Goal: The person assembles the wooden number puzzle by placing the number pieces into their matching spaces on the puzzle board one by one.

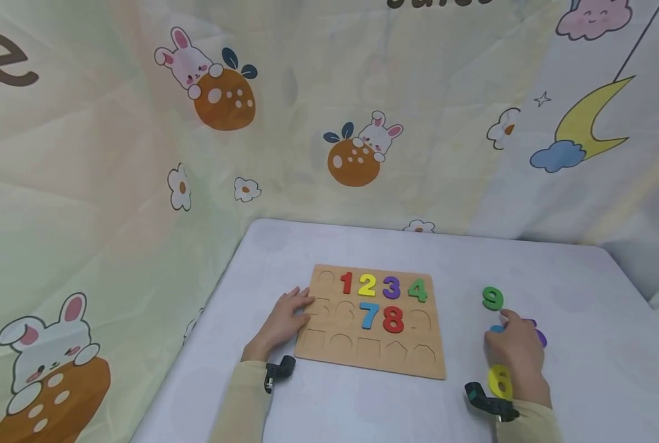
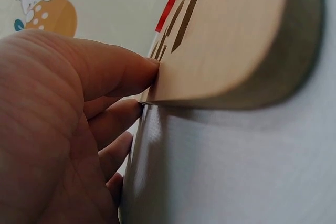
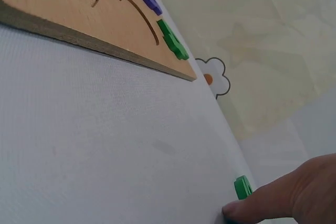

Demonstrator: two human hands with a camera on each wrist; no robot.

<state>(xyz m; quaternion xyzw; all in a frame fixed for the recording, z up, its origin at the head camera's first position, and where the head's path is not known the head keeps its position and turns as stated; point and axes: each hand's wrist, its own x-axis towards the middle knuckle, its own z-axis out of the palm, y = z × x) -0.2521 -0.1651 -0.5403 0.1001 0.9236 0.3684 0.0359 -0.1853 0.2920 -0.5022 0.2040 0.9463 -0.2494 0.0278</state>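
A wooden number board [image 1: 373, 368] lies on the white table. Coloured 1, 2, 3, 4, 7 and 8 pieces sit on it; other outlined slots hold nothing. At the board's left edge is my left hand [image 1: 282, 320], its thumb [image 2: 123, 72] touching the wood and its fingers extended along the edge. To the board's right, the thumb and forefinger of my right hand [image 1: 517, 347] are around a blue piece [image 1: 496, 328], mostly hidden. A purple piece [image 1: 541, 337] shows beyond that hand. The green 9 [image 1: 493, 298] lies just past the fingertips, and a yellow 6-shaped piece [image 1: 499, 381] beside the wrist.
The white table [image 1: 362, 409] reaches a printed cloth backdrop [image 1: 296, 147] at the back and left. Dark wrist-worn devices sit at my left cuff [image 1: 279, 370] and right cuff [image 1: 490, 403]. The loose pieces lie close together around my right hand.
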